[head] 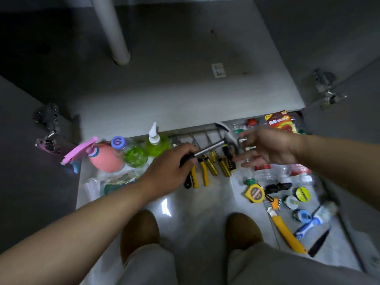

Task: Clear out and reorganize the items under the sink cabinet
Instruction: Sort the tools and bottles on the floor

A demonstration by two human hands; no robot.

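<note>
Two brown shoes [141, 233] are standing on the glossy grey floor tiles [197, 204]. Above them, the left hand [168, 169] is gripping the black handle of a steel claw hammer [213, 146] over yellow-handled pliers [202, 171], while the right hand [267, 148] is hovering with fingers spread beside the hammer head.

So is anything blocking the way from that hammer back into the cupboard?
Nothing visible does. The left hand holds the hammer just in front of the cabinet floor, which lies bare ahead; only the white pipe stands far back left.

Head camera looks steeply down, close above the floor [195, 212].
</note>
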